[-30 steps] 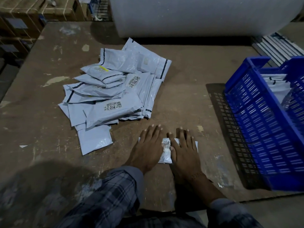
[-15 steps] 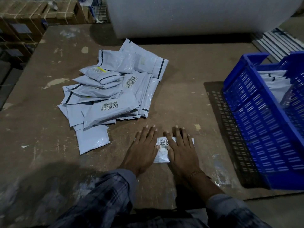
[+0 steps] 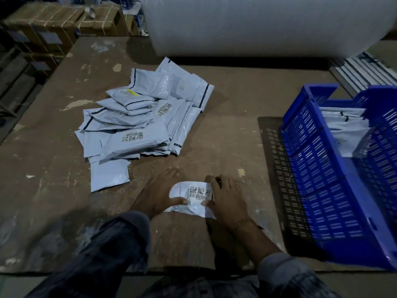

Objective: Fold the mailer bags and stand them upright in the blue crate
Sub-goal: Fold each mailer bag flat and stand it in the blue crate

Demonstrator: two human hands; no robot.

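Hands, left (image 3: pixel 158 193) & right (image 3: pixel 226 196), apparently pinch folded mailer (image 3: pixel 194 195).

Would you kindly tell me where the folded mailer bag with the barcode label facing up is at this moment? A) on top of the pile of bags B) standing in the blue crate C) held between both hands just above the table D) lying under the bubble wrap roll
C: the left hand and right hand grip the folded mailer bag from either side, near the table edge, short of the blue crate.
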